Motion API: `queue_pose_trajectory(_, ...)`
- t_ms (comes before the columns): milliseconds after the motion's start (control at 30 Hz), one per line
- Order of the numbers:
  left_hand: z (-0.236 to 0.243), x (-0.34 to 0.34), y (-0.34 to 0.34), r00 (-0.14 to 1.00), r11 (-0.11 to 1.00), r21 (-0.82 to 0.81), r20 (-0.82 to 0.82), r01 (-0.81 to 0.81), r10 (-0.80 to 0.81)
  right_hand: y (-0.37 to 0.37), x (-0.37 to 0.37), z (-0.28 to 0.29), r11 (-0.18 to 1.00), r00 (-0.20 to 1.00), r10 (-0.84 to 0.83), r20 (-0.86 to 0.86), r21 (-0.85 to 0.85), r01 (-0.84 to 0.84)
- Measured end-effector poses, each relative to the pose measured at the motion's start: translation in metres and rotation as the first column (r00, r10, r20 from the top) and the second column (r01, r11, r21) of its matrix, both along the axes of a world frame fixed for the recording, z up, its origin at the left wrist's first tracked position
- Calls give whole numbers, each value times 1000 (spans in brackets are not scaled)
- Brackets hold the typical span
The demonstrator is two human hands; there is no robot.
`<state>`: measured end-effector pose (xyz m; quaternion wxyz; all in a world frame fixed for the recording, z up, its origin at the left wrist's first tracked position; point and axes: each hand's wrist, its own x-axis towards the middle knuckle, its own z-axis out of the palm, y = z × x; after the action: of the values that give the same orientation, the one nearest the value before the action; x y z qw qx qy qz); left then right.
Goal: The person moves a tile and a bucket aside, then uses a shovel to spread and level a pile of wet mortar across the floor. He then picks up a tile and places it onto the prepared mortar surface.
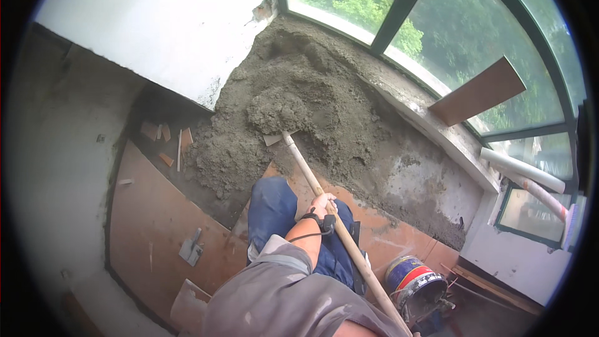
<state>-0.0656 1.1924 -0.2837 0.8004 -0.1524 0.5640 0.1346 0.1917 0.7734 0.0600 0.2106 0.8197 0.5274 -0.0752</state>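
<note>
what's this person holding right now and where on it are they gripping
A shovel loaded with sandy mortar. The left hand grips its wooden handle about midway; the right hand is out of view.

Head-worn fisheye, looking steeply down and forward from standing height over the mortar heap (299,106) at frame centre; curved window (474,31) across the upper right, edges bowed.

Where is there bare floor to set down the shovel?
The brown board is mostly bare between the trowel and the grey wall. Crowded: the mortar heap ahead, the paint bucket at right.
</note>
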Motion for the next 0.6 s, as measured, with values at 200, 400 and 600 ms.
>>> queue_pose_trajectory(200, 63, 4, 0, 983, 987, 27, 100, -157, 154, -11, -3, 92, 999, 999, -48, 0, -6, 48)
queue_pose_trajectory(400, 141, -28, -18, 976, 975, -56, 29, -215, 217, 51, 1, 199, 982, 998, -60, -15, -180, 56)
queue_pose_trajectory(600, 167, -65, -46, 962, 957, -167, -171, -239, 210, 41, 72, 192, 921, 932, -354, -80, -205, 332)
